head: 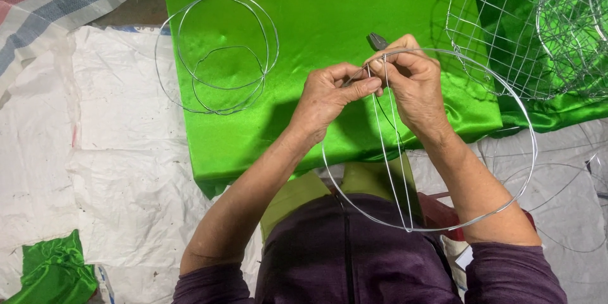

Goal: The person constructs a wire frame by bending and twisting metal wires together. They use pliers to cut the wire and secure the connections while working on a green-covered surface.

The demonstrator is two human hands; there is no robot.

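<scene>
A large wire ring [529, 128] with thin cross wires running down its middle hangs in front of me, over my lap. My left hand [326, 96] pinches the thin wires at the ring's top edge. My right hand [413, 79] is closed around pliers [376, 40], whose grey jaws stick out above my fingers, right at the same spot on the ring. Both hands touch each other above a bright green satin cloth [329, 6].
Several loose wire hoops [218, 54] lie on the green cloth to the left. A wire mesh frame [506, 31] over green fabric sits at the upper right. White plastic sheeting [114, 152] covers the floor, with a green scrap [54, 272] at the lower left.
</scene>
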